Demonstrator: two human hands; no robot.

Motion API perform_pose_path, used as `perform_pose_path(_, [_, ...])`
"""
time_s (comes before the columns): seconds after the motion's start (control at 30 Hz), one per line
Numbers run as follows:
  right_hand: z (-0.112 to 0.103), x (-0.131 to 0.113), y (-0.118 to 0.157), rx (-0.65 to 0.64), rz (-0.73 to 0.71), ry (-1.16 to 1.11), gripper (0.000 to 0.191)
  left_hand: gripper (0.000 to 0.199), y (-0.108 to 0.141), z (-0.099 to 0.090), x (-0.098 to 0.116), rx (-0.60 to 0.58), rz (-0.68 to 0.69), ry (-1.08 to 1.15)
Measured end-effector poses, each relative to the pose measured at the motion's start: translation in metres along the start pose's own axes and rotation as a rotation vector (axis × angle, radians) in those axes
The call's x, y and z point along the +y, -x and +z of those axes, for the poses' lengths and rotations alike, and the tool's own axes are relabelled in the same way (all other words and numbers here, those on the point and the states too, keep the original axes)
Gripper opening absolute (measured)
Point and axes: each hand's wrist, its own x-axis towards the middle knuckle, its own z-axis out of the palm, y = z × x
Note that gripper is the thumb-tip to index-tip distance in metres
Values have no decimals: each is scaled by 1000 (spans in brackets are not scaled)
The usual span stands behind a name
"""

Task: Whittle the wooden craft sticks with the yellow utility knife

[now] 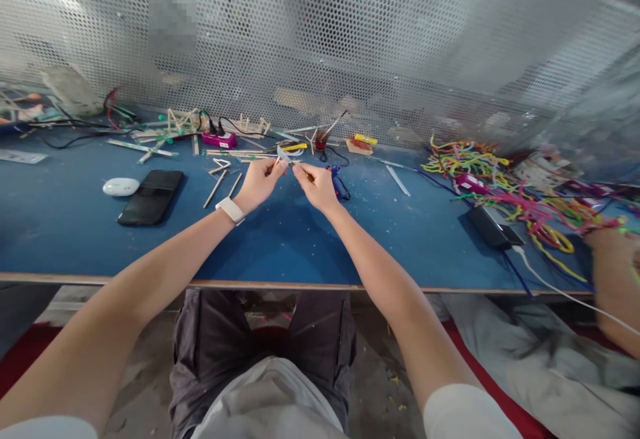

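Both my hands meet above the blue table, fingertips almost touching. My left hand [260, 182], with a pale band on its wrist, is closed in a pinch on what looks like a thin wooden stick, mostly hidden by the fingers. Closed around the handle of a small knife [283, 155] is my right hand [317, 187]; the pale blade points left, over the left fingertips. A blue glue gun [340, 184] lies just right of my right hand. Several wooden sticks [215, 189] lie left of my left hand, some joined at angles.
A black phone [151, 197] and white case [121, 187] lie left. Behind are a purple power socket [219, 139], a yellow cutter [294, 147] and a soldering iron stand [321, 140]. Tangled coloured wires [465, 162], a black box [495, 227] and another person's hand [615, 252] are right.
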Motion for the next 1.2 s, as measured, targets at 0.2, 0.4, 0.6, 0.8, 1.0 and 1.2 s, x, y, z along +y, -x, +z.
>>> perform_pose_path(0.2, [-2, 2, 0, -52, 3, -21, 98, 69, 0, 0, -1, -32, 76, -10])
perform_pose_path(0.4, [1, 2, 1, -48, 13, -18, 99, 72, 0, 1, -6, -39, 78, -17])
perform_pose_path(0.6, [2, 5, 1, -29, 17, 9, 99, 68, -1, 0, -3, -18, 109, -59])
perform_pose_path(0.8, [2, 5, 1, -10, -8, 8, 92, 60, 1, 2, 0, -15, 59, 4])
perform_pose_path(1.0, [2, 4, 0, 7, -38, 4, 80, 58, 1, 3, -3, 15, 0, 7])
perform_pose_path(1.2, [3, 3, 0, 3, -30, 20, 84, 49, 0, 2, -5, 25, -21, -3])
